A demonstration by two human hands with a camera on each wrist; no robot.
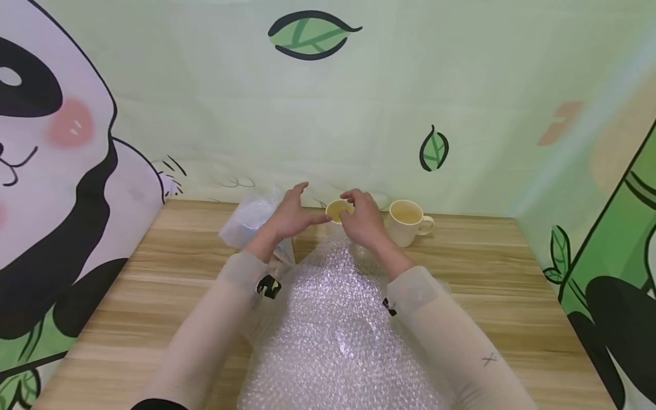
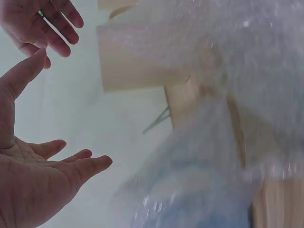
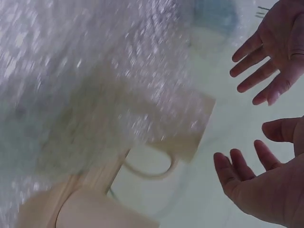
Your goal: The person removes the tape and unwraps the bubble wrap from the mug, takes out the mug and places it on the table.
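A pale yellow mug [image 1: 335, 229] stands at the back of the table, its lower part behind a sheet of bubble wrap [image 1: 338, 336]. My left hand [image 1: 292, 215] is above and left of this mug, fingers spread and thumb toward its rim. On the other side, my right hand [image 1: 364, 219] hovers with loosely bent fingers. Nothing is held by either hand in the wrist views, where both the left hand [image 2: 42, 185] and the right hand [image 3: 266, 187] show gaps between fingers and mug. The bubble wrap partly covers the mug [image 2: 128, 64] there.
A second pale yellow mug [image 1: 403, 228] stands right of the first, handle pointing right. To the left lies a bundle in clear wrap [image 1: 243, 219] with something bluish inside. The wooden table [image 1: 512, 319] meets a printed backdrop [image 1: 205, 114] behind the mugs.
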